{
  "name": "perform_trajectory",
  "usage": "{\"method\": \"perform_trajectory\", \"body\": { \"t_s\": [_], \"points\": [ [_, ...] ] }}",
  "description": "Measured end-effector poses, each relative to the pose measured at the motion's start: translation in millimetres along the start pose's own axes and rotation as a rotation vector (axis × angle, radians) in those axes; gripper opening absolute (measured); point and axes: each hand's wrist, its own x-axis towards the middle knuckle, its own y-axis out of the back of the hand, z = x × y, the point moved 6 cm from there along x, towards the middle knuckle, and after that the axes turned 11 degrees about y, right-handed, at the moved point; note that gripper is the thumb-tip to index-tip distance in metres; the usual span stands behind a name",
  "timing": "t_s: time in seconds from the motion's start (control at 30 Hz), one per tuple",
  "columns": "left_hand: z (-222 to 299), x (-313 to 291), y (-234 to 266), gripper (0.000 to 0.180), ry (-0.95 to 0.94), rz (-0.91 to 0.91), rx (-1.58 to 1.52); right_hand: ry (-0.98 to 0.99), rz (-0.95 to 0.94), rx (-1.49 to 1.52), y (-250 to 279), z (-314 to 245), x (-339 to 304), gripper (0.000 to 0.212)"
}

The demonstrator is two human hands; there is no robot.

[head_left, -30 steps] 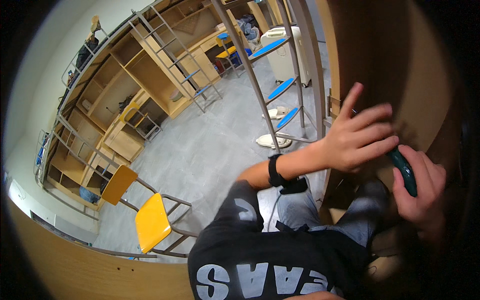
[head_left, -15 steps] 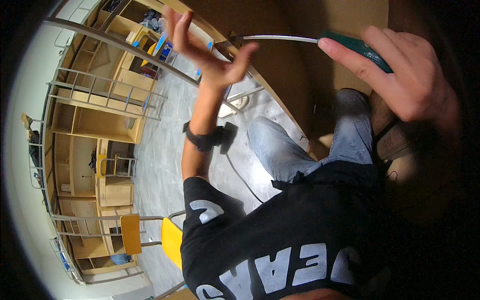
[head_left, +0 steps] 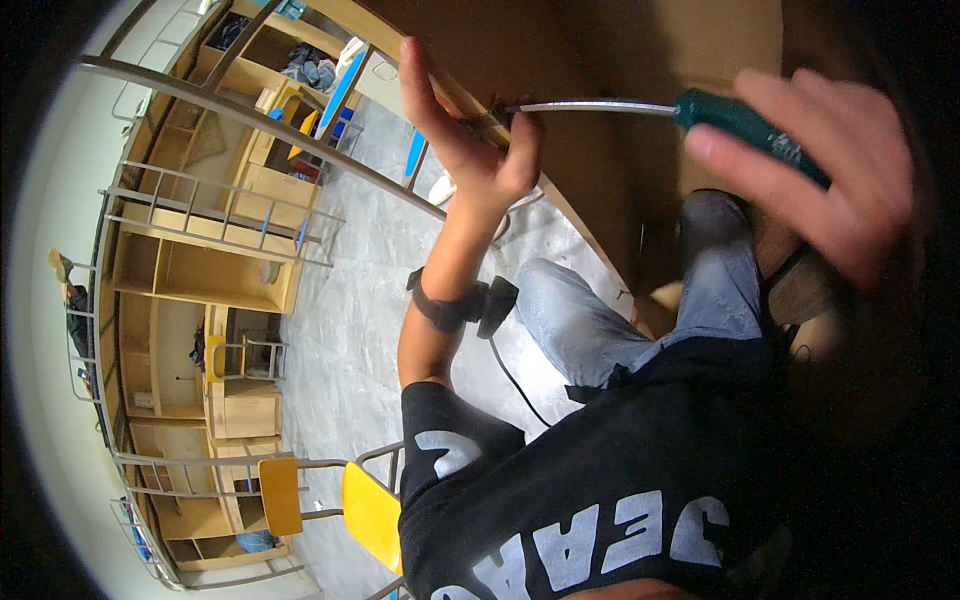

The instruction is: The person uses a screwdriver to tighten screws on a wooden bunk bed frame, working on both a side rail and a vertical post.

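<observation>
Right hand [head_left: 840, 170] drew away from left hand [head_left: 470, 160]

It was clamped on the green handle of a screwdriver [head_left: 690, 112], whose shaft reached toward the edge of a brown panel [head_left: 660, 50]; tip contact was unclear. Beside that edge, the left hand's thumb and one finger stood apart, the others hidden.

My right hand [head_left: 845, 175] grips the green handle of a screwdriver [head_left: 757, 140], its metal shaft reaching toward the edge of a wooden board [head_left: 578, 222]. My left hand [head_left: 478, 155] is at that edge, thumb and finger spread near the tip. A yellow chair [head_left: 370, 515] stands on the grey floor [head_left: 335, 370].
</observation>
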Motion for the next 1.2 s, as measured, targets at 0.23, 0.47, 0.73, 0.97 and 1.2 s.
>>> {"method": "perform_trajectory", "body": {
  "t_s": [0.23,0.47,0.73,0.97,1.2],
  "points": [
    [2.0,-1.0,-1.8,0.093,-0.058,-0.008,-0.017,-0.639,0.047,0.942,-34.0,38.9,-16.9,0.038],
    [1.1,3.4,-6.9,0.092,-0.056,-0.016,-0.066,0.091,-0.023,-0.137,-0.4,-4.1,5.5,0.047],
    [3.3,1.4,-5.7,0.087,-0.075,0.092,-0.012,-0.085,-0.065,0.533,-22.5,18.1,-7.0,0.058],
    [-6.3,-6.2,5.2,0.089,-0.008,0.03,0.023,-0.141,0.037,0.488,-27.0,27.0,5.8,0.057],
    [2.2,4.3,-8.7,0.086,-0.106,0.095,-0.111,-0.047,-0.182,0.351,3.9,22.0,8.6,0.043]
  ]
}}
